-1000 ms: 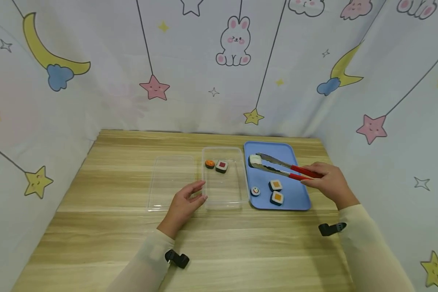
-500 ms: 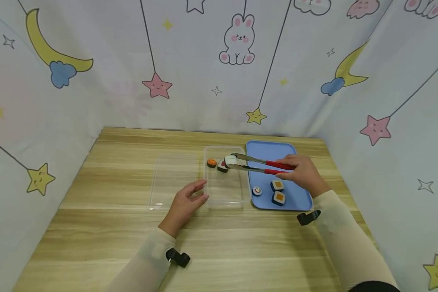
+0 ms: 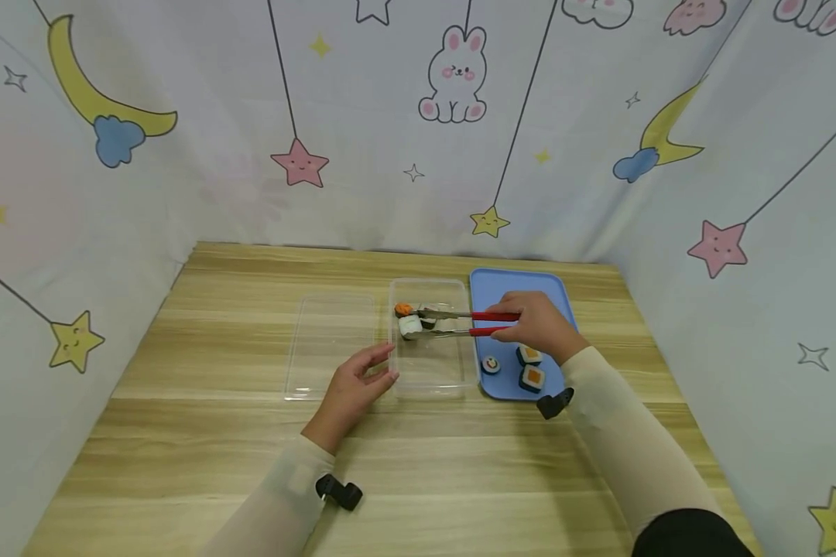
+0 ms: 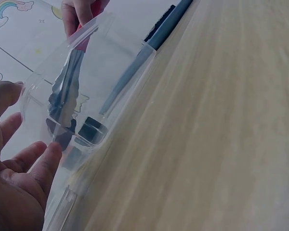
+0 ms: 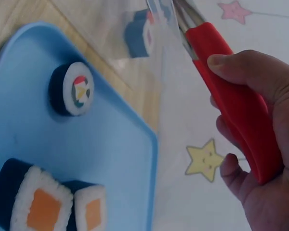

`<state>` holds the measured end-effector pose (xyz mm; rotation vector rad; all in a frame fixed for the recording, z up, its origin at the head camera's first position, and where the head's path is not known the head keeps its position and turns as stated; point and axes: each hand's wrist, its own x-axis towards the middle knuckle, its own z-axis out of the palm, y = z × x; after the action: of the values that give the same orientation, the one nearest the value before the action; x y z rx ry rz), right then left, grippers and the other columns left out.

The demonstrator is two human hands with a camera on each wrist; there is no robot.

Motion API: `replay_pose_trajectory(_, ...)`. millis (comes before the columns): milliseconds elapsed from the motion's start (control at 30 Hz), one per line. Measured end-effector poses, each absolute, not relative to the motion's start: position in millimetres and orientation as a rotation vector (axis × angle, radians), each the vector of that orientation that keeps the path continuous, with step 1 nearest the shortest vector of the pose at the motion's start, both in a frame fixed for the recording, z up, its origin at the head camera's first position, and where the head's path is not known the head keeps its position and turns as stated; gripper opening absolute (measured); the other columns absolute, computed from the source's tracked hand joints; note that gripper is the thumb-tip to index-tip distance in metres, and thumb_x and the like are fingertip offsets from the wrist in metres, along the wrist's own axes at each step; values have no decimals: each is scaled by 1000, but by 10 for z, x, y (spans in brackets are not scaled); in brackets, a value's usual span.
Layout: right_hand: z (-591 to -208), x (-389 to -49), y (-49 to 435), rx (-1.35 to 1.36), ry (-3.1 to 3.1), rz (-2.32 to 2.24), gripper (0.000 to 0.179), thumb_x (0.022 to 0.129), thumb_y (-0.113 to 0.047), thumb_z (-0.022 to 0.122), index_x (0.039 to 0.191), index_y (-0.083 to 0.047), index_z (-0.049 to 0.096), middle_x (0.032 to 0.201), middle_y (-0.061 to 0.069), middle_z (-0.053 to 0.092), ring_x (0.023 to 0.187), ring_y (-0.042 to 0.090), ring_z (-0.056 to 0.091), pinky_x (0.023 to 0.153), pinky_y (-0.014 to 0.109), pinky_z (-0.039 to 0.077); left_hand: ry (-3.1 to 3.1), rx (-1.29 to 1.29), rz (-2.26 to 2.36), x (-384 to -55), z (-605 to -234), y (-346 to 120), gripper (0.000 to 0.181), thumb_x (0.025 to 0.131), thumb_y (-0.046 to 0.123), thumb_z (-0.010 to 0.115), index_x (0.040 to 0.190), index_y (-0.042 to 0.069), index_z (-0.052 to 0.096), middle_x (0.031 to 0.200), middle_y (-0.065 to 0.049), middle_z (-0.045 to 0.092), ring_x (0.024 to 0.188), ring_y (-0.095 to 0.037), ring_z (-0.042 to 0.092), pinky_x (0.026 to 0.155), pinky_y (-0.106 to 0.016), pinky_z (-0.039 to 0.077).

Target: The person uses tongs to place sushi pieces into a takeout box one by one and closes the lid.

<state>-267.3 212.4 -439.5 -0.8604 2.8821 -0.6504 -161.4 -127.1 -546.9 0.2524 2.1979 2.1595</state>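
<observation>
Red-handled tongs (image 3: 484, 316), fingers of the right hand (image 3: 539, 321) clamped round them, are touching a white roll (image 3: 410, 326) left of those fingers in a clear box (image 3: 433, 371); the left hand (image 3: 351, 393), fingers apart, is touching the box, a tray (image 3: 522, 281) lying under the right one.

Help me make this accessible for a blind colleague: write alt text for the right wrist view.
A right hand grips red-handled tongs beside a blue tray holding one round sushi roll and two orange-centred pieces. Part of a clear container shows at the top.
</observation>
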Motion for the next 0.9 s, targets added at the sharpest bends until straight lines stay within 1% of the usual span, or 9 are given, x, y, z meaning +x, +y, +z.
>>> replay_pose_trajectory(133, -4357, -2698, 2012, -839, 2865, -578, 40, 82, -24, 89, 120, -15, 80, 105, 0, 72, 91, 23, 64, 72, 36, 58, 2184, 253, 2170, -1625, -5487, -1273, 52, 94, 7, 78, 142, -3, 60, 155, -14, 50, 138, -36, 53, 104, -29, 54)
replay_pose_trajectory(267, -4352, -2721, 1926, -845, 2844, -548, 38, 83, -22, 88, 120, -15, 80, 104, -2, 72, 91, 19, 63, 74, 36, 59, 2178, 245, 2173, -1627, -5487, -1280, 52, 93, 7, 78, 141, -2, 61, 154, -13, 51, 138, -35, 53, 104, -28, 54)
replay_pose_trajectory(400, -4335, -2720, 1866, -855, 2828, -559, 36, 83, -20, 87, 118, -15, 81, 101, -3, 70, 89, 18, 61, 74, 36, 59, 2174, 246, 2177, -1625, -5477, -1287, 52, 93, 7, 78, 141, -2, 61, 154, -14, 51, 138, -35, 53, 104, -28, 54)
replay_pose_trajectory(533, -4309, -2702, 1845, -852, 2818, -566, 36, 84, -20, 86, 119, -16, 80, 99, -5, 69, 89, 18, 61, 74, 35, 59, 2169, 255, 2181, -1624, -5468, -1283, 52, 93, 7, 78, 141, -4, 60, 154, -14, 51, 138, -37, 52, 105, -30, 54)
replay_pose_trajectory(900, -4313, -2690, 1889, -851, 2825, -575, 38, 82, -19, 88, 119, -15, 80, 98, -5, 69, 88, 18, 60, 74, 36, 59, 2186, 247, 2166, -1621, -5453, -1274, 52, 93, 6, 78, 141, -3, 60, 153, -15, 52, 139, -37, 52, 106, -32, 54)
